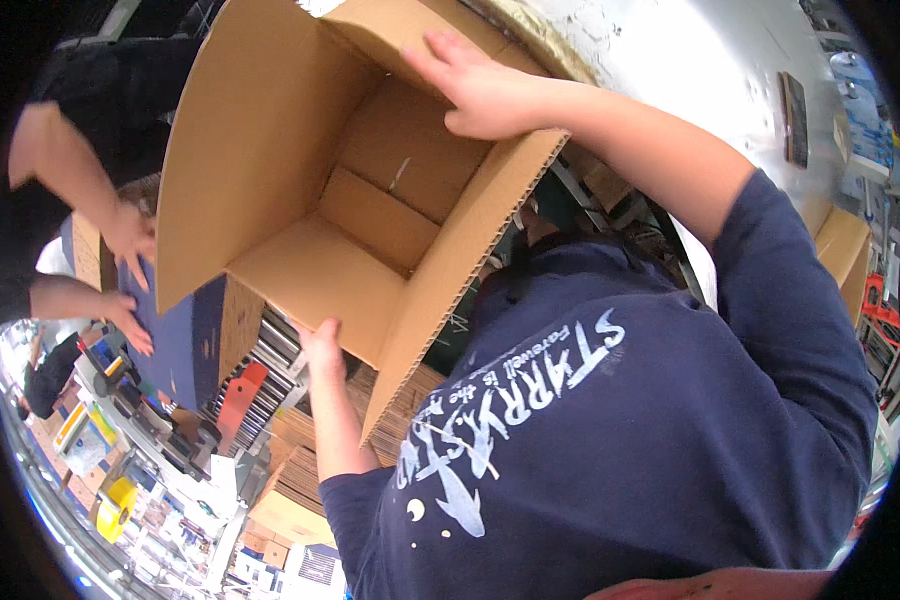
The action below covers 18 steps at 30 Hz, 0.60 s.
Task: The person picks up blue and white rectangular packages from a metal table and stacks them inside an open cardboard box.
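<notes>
- Head view: a navy shirt [650, 440] with pale print on its front, worn by the person, takes up the lower right.
- Carton [370, 260]: brown, tilted, held up before the shirt between the two hands, its mouth facing the camera and its flaps spread; a short white mark shows inside.
- Bench [700, 60]: pale, at the upper right, beyond the right forearm.
- Blue box [180, 335]: at the left, with another person's two hands [130, 235] against it.
- Rollers [260, 365]: beside the blue box, lower left of the carton.
- Cardboard stack [295, 490]: below the left hand, beside the left sleeve.
- Right hand [485, 95]: at the carton's upper flap, fingers stretched out, slightly apart, lying against the board rather than closed round it.
- Left hand [320, 350]: at the carton's lower edge, clamped on it with the thumb in sight; the other fingers are mostly hidden.
- Red piece [238, 405]: by the rollers.
- Phone [795, 118]: dark, lying on the bench.
- Tape roll [117, 508]: yellow, far lower left.
</notes>
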Tool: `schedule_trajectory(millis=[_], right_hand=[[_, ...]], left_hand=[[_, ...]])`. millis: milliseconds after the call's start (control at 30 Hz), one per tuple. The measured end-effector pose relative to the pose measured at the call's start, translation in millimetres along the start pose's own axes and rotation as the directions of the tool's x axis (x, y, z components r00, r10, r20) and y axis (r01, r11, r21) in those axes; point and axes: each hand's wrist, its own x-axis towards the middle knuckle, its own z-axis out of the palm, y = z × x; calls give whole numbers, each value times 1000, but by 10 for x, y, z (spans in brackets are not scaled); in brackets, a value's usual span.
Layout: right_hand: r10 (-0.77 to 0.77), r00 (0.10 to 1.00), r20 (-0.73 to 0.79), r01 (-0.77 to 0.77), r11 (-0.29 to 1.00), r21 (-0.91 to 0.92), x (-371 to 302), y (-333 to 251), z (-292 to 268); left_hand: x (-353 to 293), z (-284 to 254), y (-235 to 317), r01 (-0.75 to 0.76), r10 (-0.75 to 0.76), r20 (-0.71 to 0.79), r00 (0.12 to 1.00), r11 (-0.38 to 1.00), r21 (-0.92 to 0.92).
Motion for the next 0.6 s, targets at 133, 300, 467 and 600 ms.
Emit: schedule_trajectory(millis=[133, 300, 467, 600], right_hand=[[-62, 975, 213, -98, 741, 664, -30, 40, -1017], [75, 895, -439, -68, 997, 33, 441, 1016, -2304], [164, 742, -650, -510, 768, -388, 850, 1889, -2822], [498, 790, -359, -608, 716, -345, 964, 1911, -2389]], left_hand=[[263, 140, -95, -171, 166, 49, 985, 977, 130], [88, 153, 378, -85, 62, 60, 996, 827, 556], [119, 167, 681, 39, -176, 103, 979, 658, 752], [162, -31, 510, -30, -127, 133, 983, 604, 797]])
